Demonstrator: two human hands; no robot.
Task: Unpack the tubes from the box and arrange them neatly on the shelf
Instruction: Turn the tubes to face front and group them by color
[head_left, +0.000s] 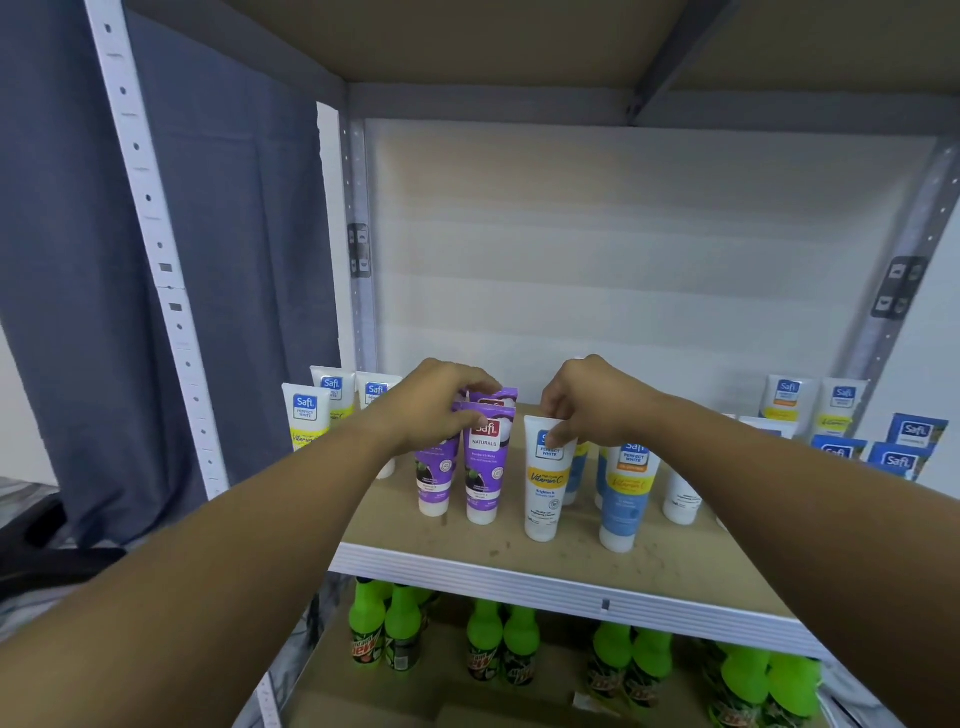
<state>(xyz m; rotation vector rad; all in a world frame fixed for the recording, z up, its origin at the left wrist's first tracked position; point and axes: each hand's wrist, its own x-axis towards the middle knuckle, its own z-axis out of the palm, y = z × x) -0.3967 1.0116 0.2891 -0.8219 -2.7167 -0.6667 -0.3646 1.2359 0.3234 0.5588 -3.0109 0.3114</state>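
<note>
In the head view, both arms reach in from the lower corners toward the middle of the frame, where the shelf (675, 566) board carries standing tubes. The left hand (436, 402) has its fingers curled over the crimped top of a purple tube (485, 462), one of a small cluster of purple tubes left of centre. The right hand (592, 400) pinches the top edge of a white tube (543, 483) with a yellow band, standing cap-down just right of the purple ones. Just right of that stands a blue tube (623, 493), with more white tubes behind the arm. At the far left of the shelf stands a group of white-and-yellow tubes (306, 415); at the far right are more tubes and some blue cartons (914, 431). The box named in the task is out of sight. Along the bottom of the frame, green-capped bottles (488, 639) fill the shelf below.

The step in hand looks like straightening tubes already placed. Next, each hand probably needs to nudge its tube upright into line with its neighbours, then let go gently so that nothing topples.
</note>
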